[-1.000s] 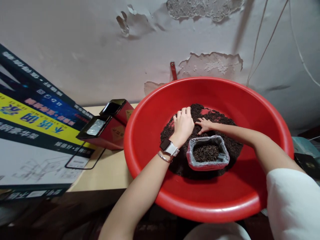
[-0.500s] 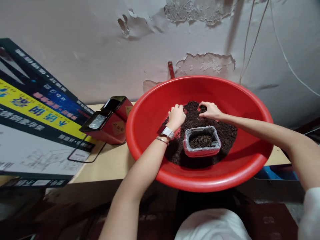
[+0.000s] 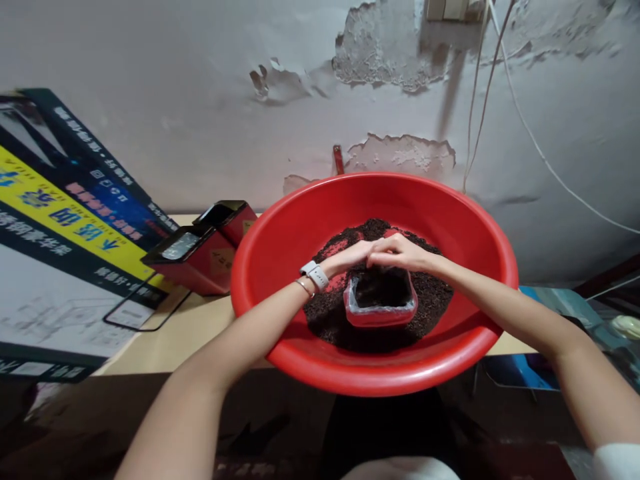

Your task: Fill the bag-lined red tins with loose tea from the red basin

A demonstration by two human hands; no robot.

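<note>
Dark loose leaves (image 3: 440,293), which look like tea leaves, lie spread over the bottom of a large red basin (image 3: 385,380). Among them stands a small red tin (image 3: 383,319) with a clear plastic liner folded over its rim. Over the tin's far edge, my left hand (image 3: 356,253) and my right hand (image 3: 400,252) are cupped together, fingers curled and meeting. Dark leaves show as a blur below them in the tin's mouth. My palms are hidden, and the left fingertips are partly behind the right hand.
Left of the basin, two red tins (image 3: 213,260) lined with silvery material stand on a pale table (image 3: 200,340). Beside them is a large printed carton (image 3: 65,233) with a black wire frame (image 3: 150,327). Behind is a peeling wall (image 3: 200,100) with hanging cords (image 3: 525,127).
My hands were apart, each at the leaves behind the tin. They have come together over the tin, and its contents now look darker and blurred. The view has shifted slightly.
</note>
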